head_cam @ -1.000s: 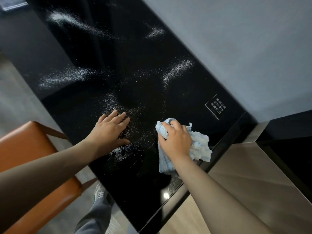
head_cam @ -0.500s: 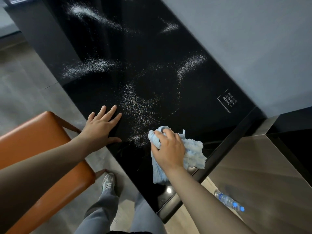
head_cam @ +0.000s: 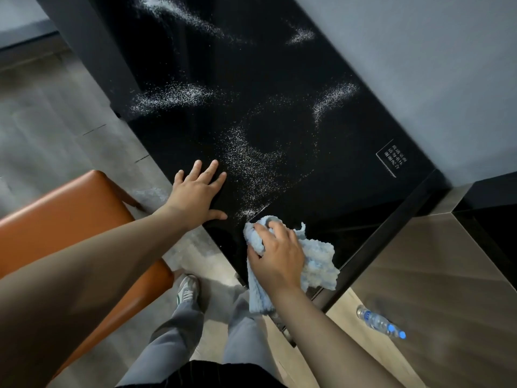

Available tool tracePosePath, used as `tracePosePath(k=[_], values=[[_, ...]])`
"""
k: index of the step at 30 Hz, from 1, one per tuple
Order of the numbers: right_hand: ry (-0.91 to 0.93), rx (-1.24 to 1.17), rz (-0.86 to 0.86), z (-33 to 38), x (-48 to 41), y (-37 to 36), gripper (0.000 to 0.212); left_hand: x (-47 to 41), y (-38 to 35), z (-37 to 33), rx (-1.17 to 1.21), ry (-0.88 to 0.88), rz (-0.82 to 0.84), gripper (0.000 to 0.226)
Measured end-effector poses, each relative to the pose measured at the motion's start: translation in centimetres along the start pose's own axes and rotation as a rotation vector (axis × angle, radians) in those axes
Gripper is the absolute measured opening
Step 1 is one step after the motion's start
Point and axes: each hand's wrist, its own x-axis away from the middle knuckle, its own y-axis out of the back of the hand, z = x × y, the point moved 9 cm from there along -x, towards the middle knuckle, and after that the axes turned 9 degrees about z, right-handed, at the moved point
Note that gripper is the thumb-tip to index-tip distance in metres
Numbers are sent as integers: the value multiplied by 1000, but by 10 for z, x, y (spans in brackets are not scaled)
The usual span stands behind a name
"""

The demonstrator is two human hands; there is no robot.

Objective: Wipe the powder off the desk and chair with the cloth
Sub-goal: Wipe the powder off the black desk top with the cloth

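**Desk, Cloth and Powder: Items Recorded From the Head View**

Left hand (head_cam: pixel 195 196): laid flat, palm down, on the near edge of the desk (head_cam: pixel 349 197). The fingers (head_cam: pixel 208 170) are held straight and spread, and the thumb is stretched sideways toward the cloth. Nothing is held.

Right hand (head_cam: pixel 277 256): the fingers (head_cam: pixel 275 229) are curled over the bunched cloth (head_cam: pixel 319 259), which is gripped and pressed to the desk top.

Cloth: pale blue, nubby pile, crumpled. One ruffled flap is spread to the right of the knuckles. A folded tail is hung past the desk edge, below the wrist.

Desk: glossy black slab, straight-edged and reflective. A white-outlined printed label (head_cam: pixel 391 159) is seen well beyond the right fingertips, near the grey wall (head_cam: pixel 419 51); its text cannot be read.

Powder (head_cam: pixel 173 96): fine white grains. A small heap is found just beyond the right fingertips, between them and the left thumb. A loose speckled arc is scattered just right of the left fingertips. Denser, feathery streaks are laid well beyond both sets of fingertips.

Chair (head_cam: pixel 70 208): orange, smooth, leather-like seat with rounded corners, located under the left forearm, behind the left fingers.

Sundries: a clear plastic bottle (head_cam: pixel 380 323) with a blue cap is seen lying on its side, right of the right forearm. Grey trousers (head_cam: pixel 179 331) and a white shoe (head_cam: pixel 187 289) are seen below both hands.
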Motion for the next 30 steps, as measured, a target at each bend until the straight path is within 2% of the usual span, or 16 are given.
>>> tracePosePath(k=[17,22,26,30], values=[[-34,19,10,40,52,-24,47,-5,0,0,-11,11,6,101],[6,19,71,48,56,-26,43,-5,1,0,-14,6,13,102],[8,-71,146,48,53,-22,42,-4,3,1,-30,0,31,101],[-80,-197,18,31,46,7,37,-3,5,1,-35,3,54,101]])
